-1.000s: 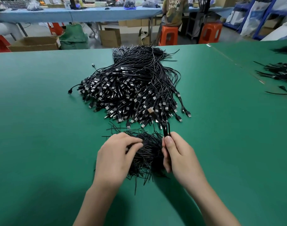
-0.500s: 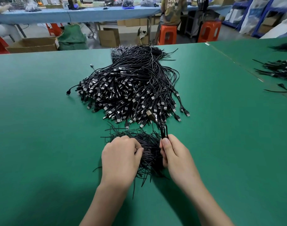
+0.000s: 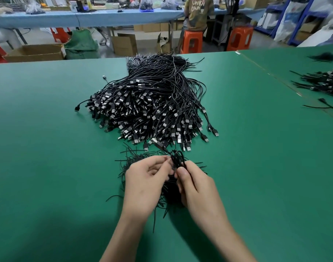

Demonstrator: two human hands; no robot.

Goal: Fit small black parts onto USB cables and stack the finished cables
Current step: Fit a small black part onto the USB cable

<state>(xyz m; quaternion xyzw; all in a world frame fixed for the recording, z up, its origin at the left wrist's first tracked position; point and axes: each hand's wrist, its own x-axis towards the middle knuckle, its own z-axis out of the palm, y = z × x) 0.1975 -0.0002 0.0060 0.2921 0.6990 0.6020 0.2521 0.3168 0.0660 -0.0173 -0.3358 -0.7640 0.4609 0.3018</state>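
The left hand had risen from the small black parts on the bench to join the right hand, both now pinching the looped USB cable just above that heap. Fitting probably came next; any part held was hidden.
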